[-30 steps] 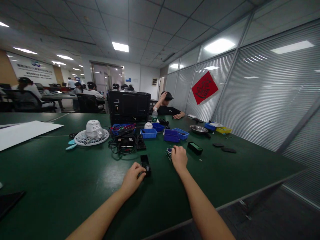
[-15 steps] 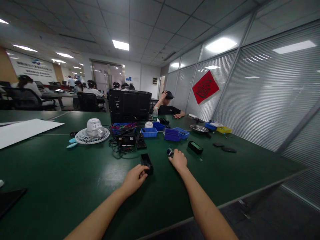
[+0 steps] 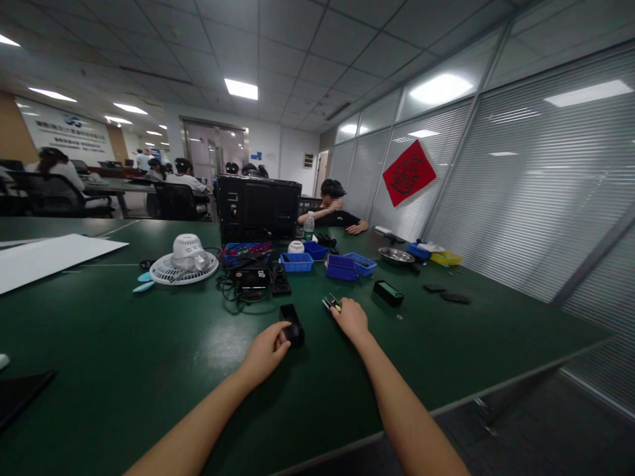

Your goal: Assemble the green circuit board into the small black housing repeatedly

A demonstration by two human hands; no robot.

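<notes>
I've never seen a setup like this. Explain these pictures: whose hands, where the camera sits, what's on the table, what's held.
There is no machine here: these are a person's two bare hands, seen by one camera worn on that person's head, looking forward and down.

The left hand has its fingers at the near end of a black open-topped box; whether they pinch its wall or something inside, I cannot tell. The right hand holds a small silvery part, too small to identify.

The green table also bears a white fan housing, blue bins, a large black casing and a metal pan. Another person sits beyond.
</notes>
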